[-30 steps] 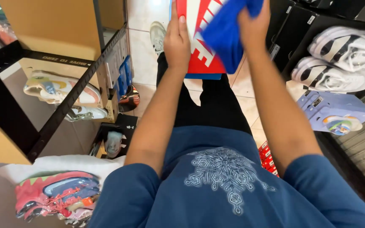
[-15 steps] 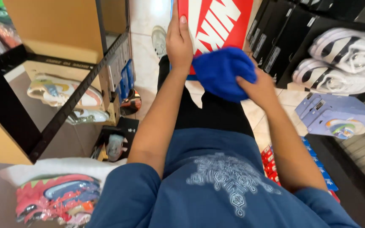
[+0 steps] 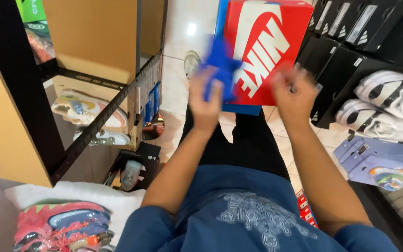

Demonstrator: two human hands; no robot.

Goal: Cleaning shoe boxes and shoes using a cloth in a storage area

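The soft blue cloth (image 3: 221, 65) has passed from the right hand to the left hand since half a second ago, and the red cardboard shoe box with a white mark (image 3: 267, 46) now stands higher in view.

The left hand (image 3: 205, 100) is closed around the lower end of the cloth, which rises (blurred by motion) against the left part of the box front. The right hand (image 3: 295, 93) is at the lower right corner of the box; it is too blurred to tell if the fingers grip or only touch. The box rests above the person's lap, over a blue box edge. White sneakers with black stripes (image 3: 388, 105) lie well apart on the right, beside a lilac box (image 3: 378, 161).
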